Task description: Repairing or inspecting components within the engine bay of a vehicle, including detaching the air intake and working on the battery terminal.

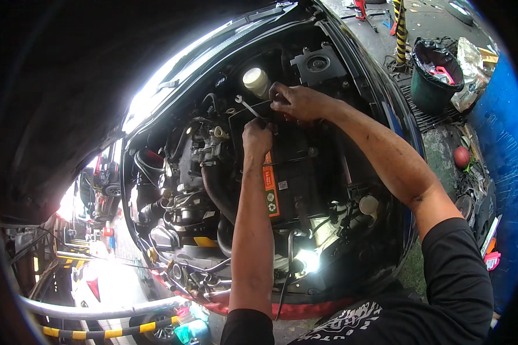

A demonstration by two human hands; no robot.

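Both bare hands work inside the open engine bay of a dark car (380, 109). The left hand (256, 138) is closed in a fist around the lower end of a slim silver metal wrench (248, 107), its fingers wrapped tight on the shaft; the wrench rises tilted up and to the left, with its ring end just below a white round plastic reservoir cap (255, 79). The right hand (296, 102) rests just beside the wrench's upper part, fingers curled narrow at the spot where the tool meets the engine; whether they pinch anything cannot be told. Under both hands lies a black rectangular battery with an orange label (270, 190). Well apart on the floor stands a dark green bin lined with a black bag (434, 86).
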